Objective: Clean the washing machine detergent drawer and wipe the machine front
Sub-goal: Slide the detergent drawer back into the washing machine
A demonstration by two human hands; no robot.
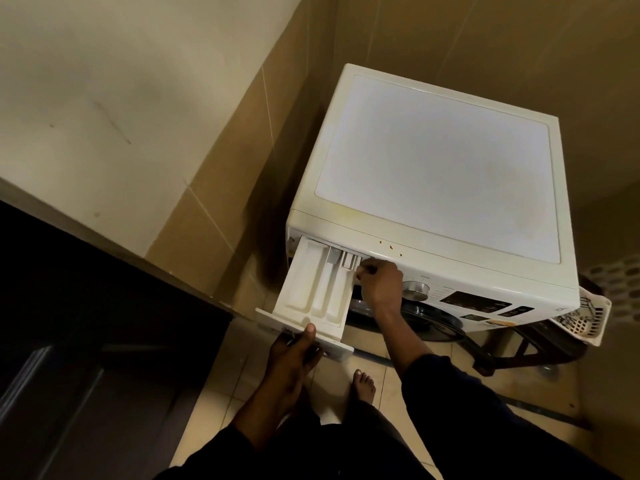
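The white plastic detergent drawer (pixel 311 289) is jutting toward seven o'clock from the cream washing machine (pixel 436 168). The left hand (pixel 294 348) is wrapping its grip round the drawer's front, likely supporting it. The right hand (pixel 379 277) is curling at the rear, perhaps freeing a catch; what its grip holds, I cannot tell.

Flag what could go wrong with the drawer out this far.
The detergent drawer sticks far out of the washing machine; if it frees suddenly, the left hand gripping its front may lose it, dropping it toward the bare foot. The right hand at its rear could get pinched.
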